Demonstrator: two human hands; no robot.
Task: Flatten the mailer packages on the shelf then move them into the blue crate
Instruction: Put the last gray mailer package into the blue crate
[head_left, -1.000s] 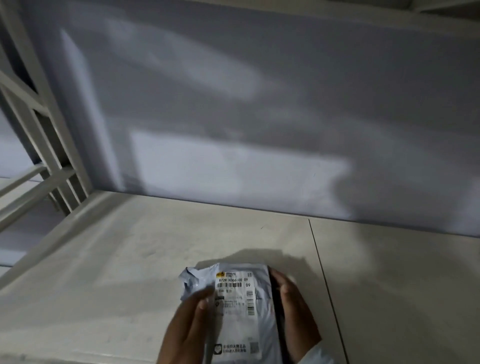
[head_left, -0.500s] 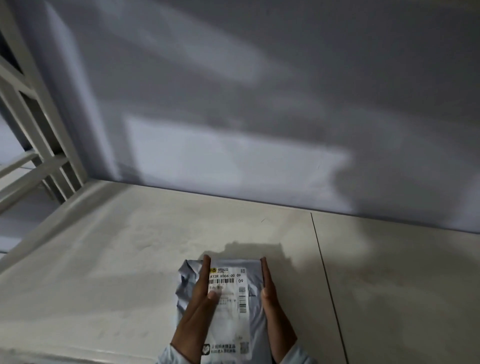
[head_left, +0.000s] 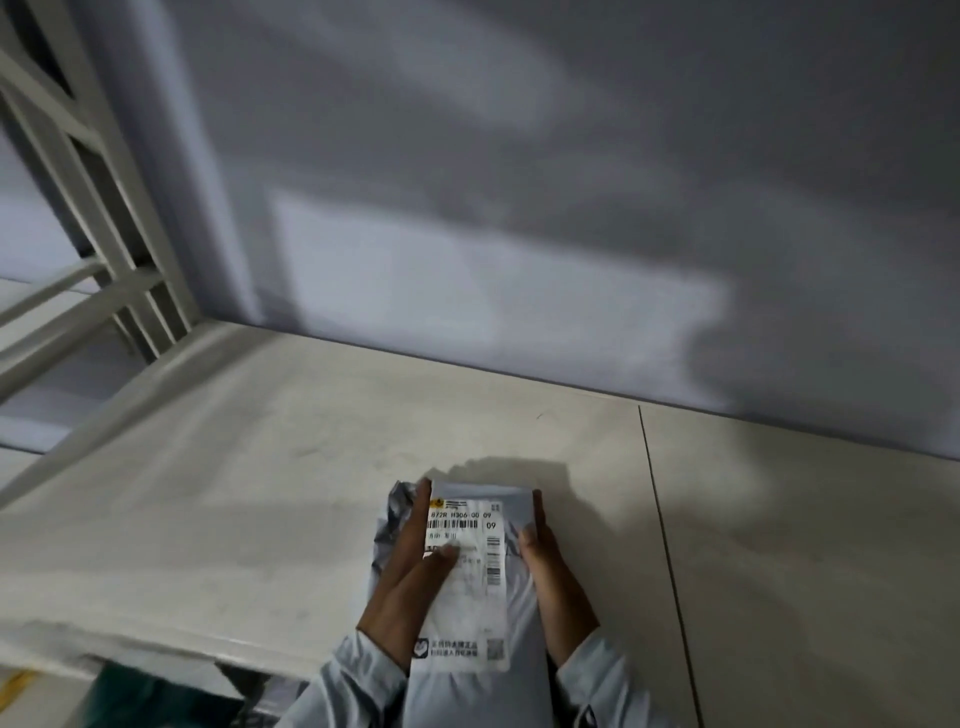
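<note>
Near the front edge of the shelf (head_left: 260, 493) lies a grey mailer package (head_left: 478, 582), left hand (head_left: 410, 582) and right hand (head_left: 556, 577) both flat-fingered, pressing along its two sides.

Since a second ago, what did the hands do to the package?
The left hand slid from lying across the label to the mailer's left edge, and the right hand straightened along the right edge. The mailer stayed on the shelf, label up.
</note>
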